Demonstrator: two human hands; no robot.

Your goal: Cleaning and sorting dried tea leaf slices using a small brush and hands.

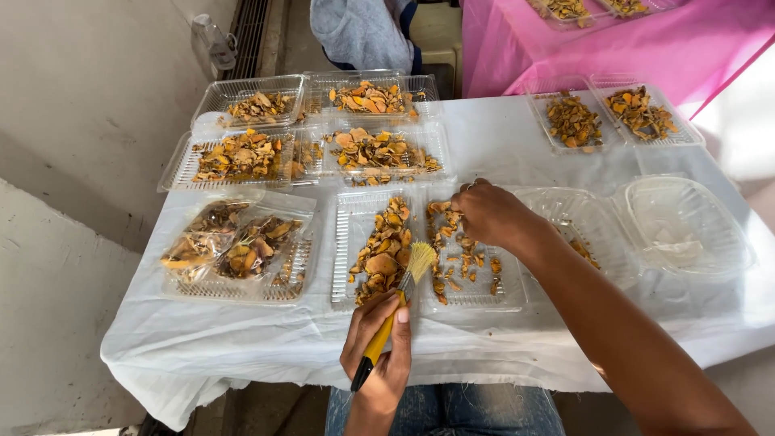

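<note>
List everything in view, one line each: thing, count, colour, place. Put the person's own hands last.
open tray: one, clear, front centre, orange-brown dried slices in both halves
brush: one, yellow handle, pale bristles, over the open tray
filled trays: four, clear, rear left
bagged tray: one, clear, front left
small trays: two, clear, rear right
empty containers: two, clear, right
tablecloth: one, white, covering the table
pink cloth: one, top right
bottle: one, clear, top left on the floor
left hand: holds the brush
right hand: fingers in the open tray's right half
</note>
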